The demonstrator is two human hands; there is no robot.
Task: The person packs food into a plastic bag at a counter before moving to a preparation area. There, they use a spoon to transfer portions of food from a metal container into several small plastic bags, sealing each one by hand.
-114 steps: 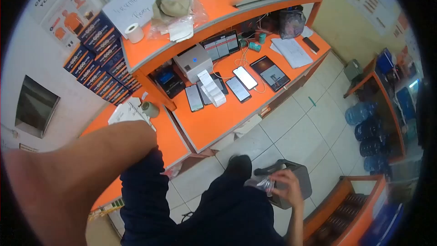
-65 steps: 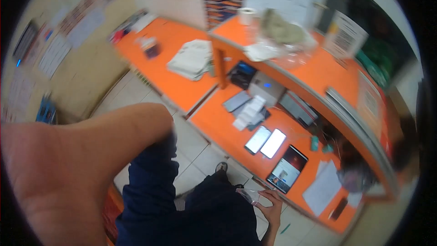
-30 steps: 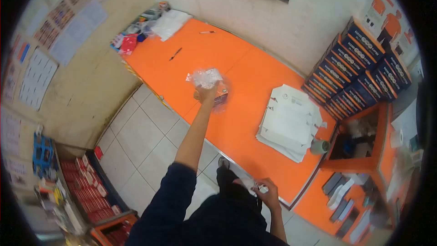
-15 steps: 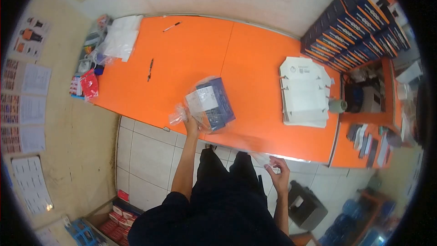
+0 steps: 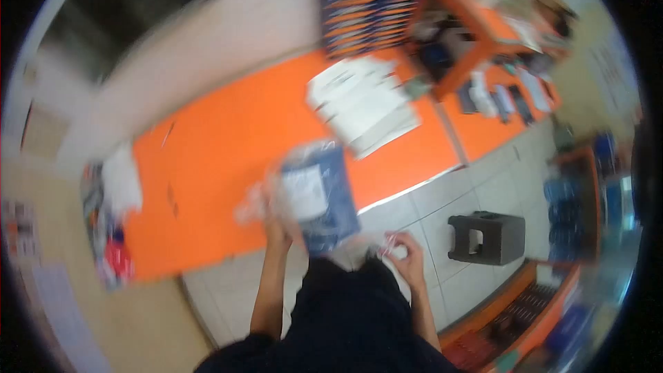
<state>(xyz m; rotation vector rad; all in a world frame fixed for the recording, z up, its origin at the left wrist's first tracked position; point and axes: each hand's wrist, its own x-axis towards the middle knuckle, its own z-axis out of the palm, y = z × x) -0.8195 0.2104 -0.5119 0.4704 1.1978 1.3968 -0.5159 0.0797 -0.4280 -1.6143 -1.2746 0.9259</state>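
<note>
A blue box in clear plastic (image 5: 331, 200), with a white label (image 5: 305, 192) on its face, is held over the front edge of the orange table. My left hand (image 5: 277, 228) is closed round the gathered plastic at the package's left side. Near my lap, to the right of the package, my right hand (image 5: 406, 255) has its fingers pinched on a thin clear strip with a little red on it. What that strip is, and whether it joins the package, is blurred.
White folded cartons (image 5: 362, 103) lie on the orange table (image 5: 207, 166). Stacked dark-blue and orange boxes (image 5: 359, 7) stand behind. Plastic bags (image 5: 121, 183) sit at the table's left end. A dark stool (image 5: 487, 238) stands on the floor at right.
The view has swung to the right, bringing the stool and shelves further in. The package has come to the table's front edge, nearer my body. Both hands keep their hold.
</note>
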